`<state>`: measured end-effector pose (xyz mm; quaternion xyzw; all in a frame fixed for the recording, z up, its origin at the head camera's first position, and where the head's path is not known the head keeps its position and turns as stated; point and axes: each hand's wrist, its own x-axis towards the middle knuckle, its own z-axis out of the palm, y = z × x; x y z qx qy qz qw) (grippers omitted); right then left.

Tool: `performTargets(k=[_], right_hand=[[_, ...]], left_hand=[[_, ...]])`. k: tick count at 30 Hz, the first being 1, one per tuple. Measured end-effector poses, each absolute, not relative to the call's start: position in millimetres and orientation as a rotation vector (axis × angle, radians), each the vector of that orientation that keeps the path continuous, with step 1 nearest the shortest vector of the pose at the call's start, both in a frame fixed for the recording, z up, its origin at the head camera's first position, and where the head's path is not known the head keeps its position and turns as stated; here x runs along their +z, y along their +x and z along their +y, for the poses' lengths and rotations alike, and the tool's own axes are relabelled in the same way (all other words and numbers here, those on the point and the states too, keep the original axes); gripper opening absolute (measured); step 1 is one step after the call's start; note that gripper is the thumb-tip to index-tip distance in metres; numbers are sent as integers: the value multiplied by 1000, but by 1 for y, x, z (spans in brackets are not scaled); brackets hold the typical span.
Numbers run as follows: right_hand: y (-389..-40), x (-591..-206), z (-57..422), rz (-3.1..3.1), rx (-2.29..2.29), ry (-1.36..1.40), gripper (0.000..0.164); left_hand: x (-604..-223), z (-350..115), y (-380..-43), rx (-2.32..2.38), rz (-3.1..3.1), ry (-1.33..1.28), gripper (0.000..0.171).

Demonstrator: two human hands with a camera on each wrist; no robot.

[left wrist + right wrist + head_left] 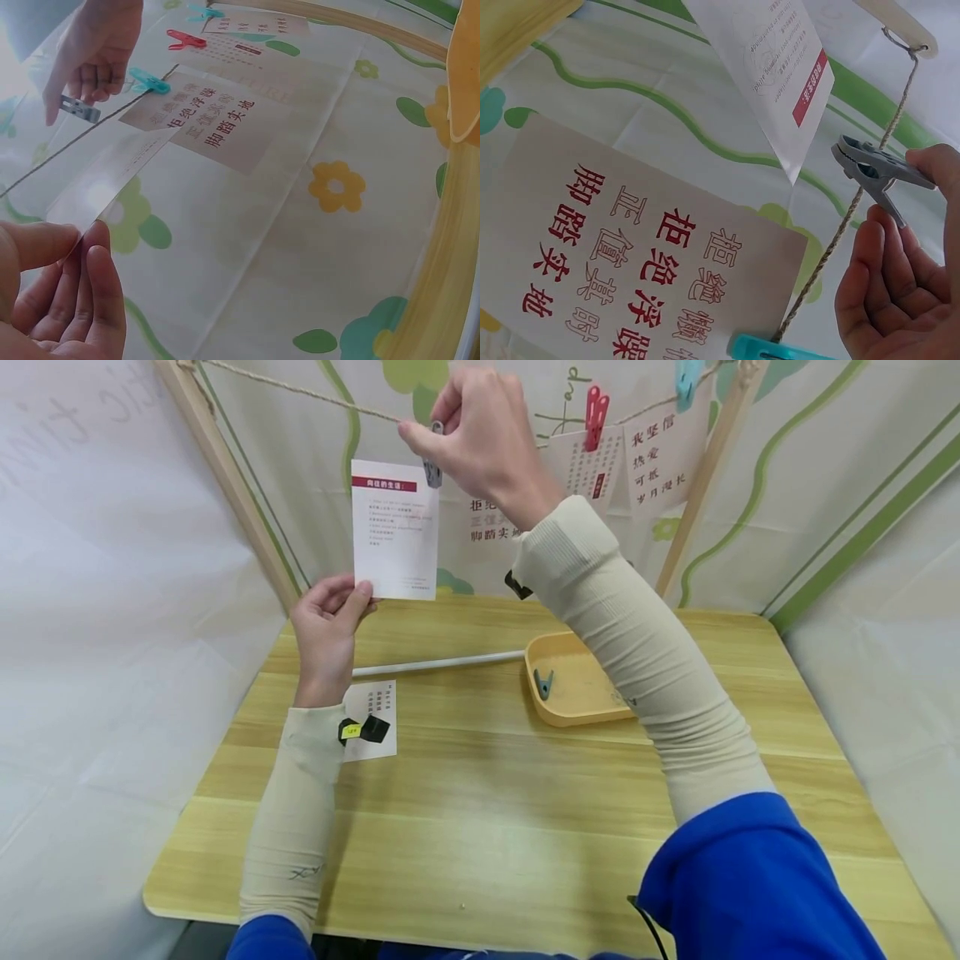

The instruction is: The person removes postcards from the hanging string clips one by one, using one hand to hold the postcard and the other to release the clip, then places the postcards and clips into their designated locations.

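Observation:
My left hand (326,631) pinches the lower left corner of a white card (393,560) with a red heading strip, held upright below the rope (315,395). Between thumb and fingers, my right hand (491,439) grips a grey clothespin (432,472) near the card's upper right corner. In the right wrist view the clothespin (866,161) is at the rope (845,223), its nose pointing toward the card (780,82), with a gap between them. The left wrist view shows the card (105,176) edge-on in my left fingers.
Further right on the rope, a red clothespin (596,418) and a light blue clothespin (687,383) hold printed cards. A teal clothespin (149,80) holds another. On the table lie a yellow tray (581,720) with a grey-green clothespin (543,684), a white rod (442,663) and a card (382,727).

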<state>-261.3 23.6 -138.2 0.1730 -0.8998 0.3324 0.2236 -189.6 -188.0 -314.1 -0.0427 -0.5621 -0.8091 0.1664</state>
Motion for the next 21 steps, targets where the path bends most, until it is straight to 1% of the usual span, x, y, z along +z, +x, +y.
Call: performTargets(k=[9, 21], right_hand=[[-260, -146, 31, -2488, 956, 488, 35], [-256, -154, 39, -2512, 954, 491, 35]], left_hand=[[-316, -188, -190, -2312, -1567, -124, 9], [-320, -186, -186, -2311, -1567, -118, 10]])
